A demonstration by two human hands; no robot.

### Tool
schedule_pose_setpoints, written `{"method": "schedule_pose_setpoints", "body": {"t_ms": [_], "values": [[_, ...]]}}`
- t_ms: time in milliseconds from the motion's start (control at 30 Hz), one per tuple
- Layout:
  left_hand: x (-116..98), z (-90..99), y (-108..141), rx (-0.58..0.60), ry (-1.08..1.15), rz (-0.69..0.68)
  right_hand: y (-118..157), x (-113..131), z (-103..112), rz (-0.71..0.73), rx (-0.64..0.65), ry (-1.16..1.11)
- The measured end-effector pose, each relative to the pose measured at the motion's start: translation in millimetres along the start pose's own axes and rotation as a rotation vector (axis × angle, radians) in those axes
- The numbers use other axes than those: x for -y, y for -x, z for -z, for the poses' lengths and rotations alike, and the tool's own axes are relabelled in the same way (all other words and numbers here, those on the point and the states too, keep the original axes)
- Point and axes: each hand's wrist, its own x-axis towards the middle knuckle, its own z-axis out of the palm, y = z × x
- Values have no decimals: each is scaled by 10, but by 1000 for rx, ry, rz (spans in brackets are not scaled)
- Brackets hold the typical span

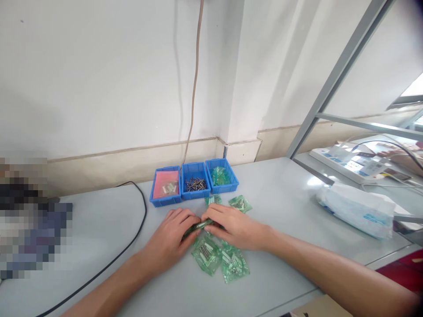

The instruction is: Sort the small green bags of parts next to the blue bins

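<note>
My left hand (pixel 176 229) and my right hand (pixel 233 225) meet in the middle of the grey table. Both are closed on one green plastic bag (pixel 202 225), pinched between thumbs and fingers; much of it is hidden by my hands. Just below lie a green bag of screws and pale plugs (pixel 207 255) and another green bag with pale pieces (pixel 233 264). Beyond my right hand rest two more green bags, one filled bag (pixel 240 203) at the right and one partly covered bag (pixel 213 200).
Three blue bins stand at the back: a bin with pink material (pixel 165 201), a bin of screws (pixel 195 194) and a bin of green bags (pixel 225 188). A black cable (pixel 140 229) crosses the left side. A white plastic package (pixel 358 211) lies right, near a metal frame (pixel 337 57).
</note>
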Motion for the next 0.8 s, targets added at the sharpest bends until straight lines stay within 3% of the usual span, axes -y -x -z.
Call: {"method": "schedule_pose_setpoints", "body": {"t_ms": [800], "values": [[-8,2,2,-6,-13,-1,5,5,16,6,1,4]]}}
